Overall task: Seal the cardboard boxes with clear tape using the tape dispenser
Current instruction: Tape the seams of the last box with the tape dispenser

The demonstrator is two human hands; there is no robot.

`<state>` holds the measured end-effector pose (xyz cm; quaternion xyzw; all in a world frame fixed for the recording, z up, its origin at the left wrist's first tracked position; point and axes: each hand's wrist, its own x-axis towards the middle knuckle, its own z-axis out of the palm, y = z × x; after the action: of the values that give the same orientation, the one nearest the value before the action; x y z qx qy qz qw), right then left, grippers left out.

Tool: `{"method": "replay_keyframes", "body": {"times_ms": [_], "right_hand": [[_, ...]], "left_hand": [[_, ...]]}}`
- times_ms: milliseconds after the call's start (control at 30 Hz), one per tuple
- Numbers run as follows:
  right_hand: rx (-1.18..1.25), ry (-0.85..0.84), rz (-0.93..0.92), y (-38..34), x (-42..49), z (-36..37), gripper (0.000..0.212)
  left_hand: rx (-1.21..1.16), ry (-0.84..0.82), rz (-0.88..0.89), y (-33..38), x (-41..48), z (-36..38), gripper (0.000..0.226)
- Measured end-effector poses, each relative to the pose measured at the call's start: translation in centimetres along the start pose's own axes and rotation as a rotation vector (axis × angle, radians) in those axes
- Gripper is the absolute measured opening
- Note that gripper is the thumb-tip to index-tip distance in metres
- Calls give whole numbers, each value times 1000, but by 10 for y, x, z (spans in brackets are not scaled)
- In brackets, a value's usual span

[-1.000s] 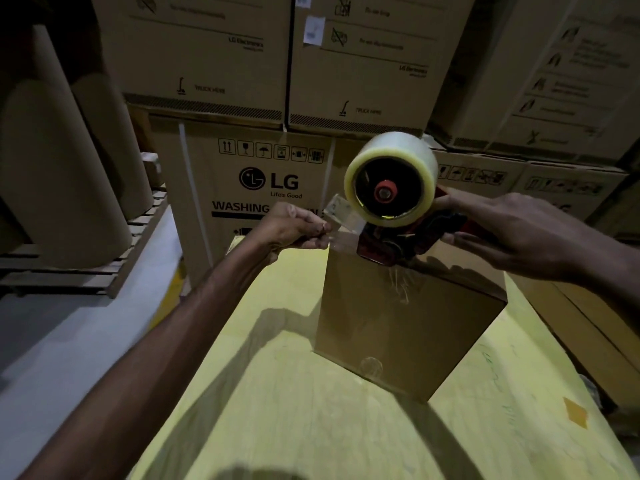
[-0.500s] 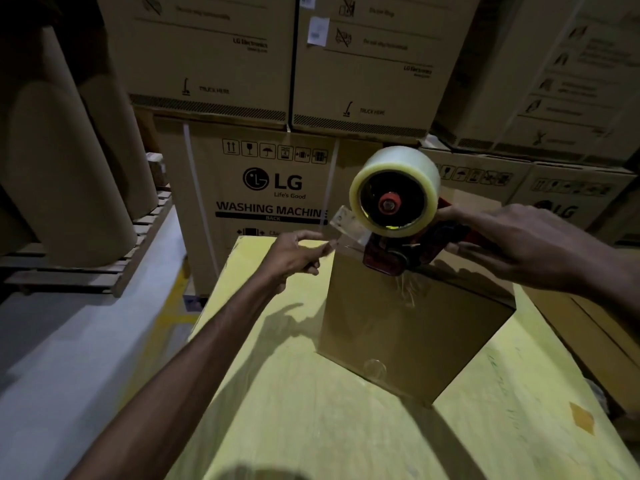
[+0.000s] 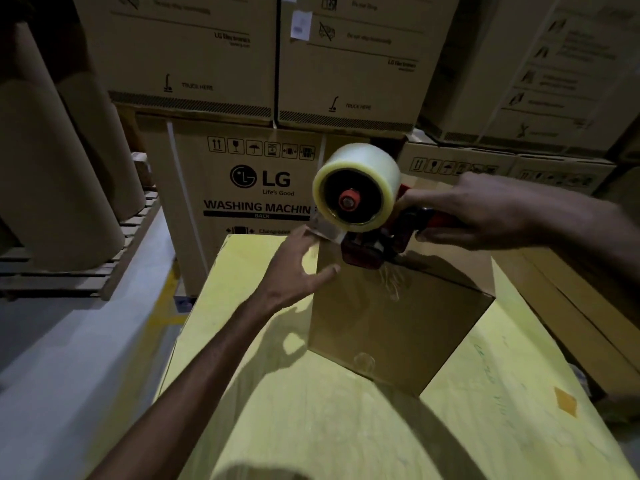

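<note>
Dim, warm, yellowish light throughout. Brightest area was the yellow tabletop [image 3: 485,427] in front of the small box [image 3: 398,327]. Source sat above and behind the person: a rounded head shadow lay on the tabletop well in front of the box, and the left forearm [image 3: 207,368] threw a hard shadow running to the box's left foot. Tape dispenser [image 3: 363,251] and right hand [image 3: 485,209] darkened the box's top. Pale sheen on the tape roll [image 3: 367,161]; small glint low on the box's front. Right hand smeared by motion. LG carton [image 3: 242,188] behind the box read sharp; cartons up-right went soft. Far up-left, near black. Carton edges bowed outward at the margins.
</note>
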<state>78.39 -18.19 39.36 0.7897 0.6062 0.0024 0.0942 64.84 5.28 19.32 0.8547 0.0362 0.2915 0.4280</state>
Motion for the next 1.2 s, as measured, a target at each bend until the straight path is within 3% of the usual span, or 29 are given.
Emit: {"method": "replay_keyframes", "body": {"times_ms": [100,233,367,433,500,567,667,833,1100,1200], "right_hand": [[5,-61,7,1,13,-8,68],[85,-66,4,3,14,-5,68],[136,-27,18,6,6,0,65],[142,-17,33,7,4,1,61],[137,-13,27,6,4,1,63],[133,-16,18,7,6,0,64],[122,-16,7,8,10,1,66],[104,-21,2,7,11,0,64],[84,-37,45,12,-8,5,65],[70,-49,74,19,-23,2,64]], "left_hand": [[222,-28,20,-8,2,1,68],[57,16,-96,1,0,17,75],[6,144,-215,7,-10,53,108],[-46,200,-248,6,-11,60,113],[1,253,-213,7,-11,60,115],[176,322,-70,8,-10,57,118],[360,325,83,4,-4,49,106],[196,296,-5,2,1,44,87],[132,273,32,8,5,47,63],[68,266,48,4,7,42,67]]}}
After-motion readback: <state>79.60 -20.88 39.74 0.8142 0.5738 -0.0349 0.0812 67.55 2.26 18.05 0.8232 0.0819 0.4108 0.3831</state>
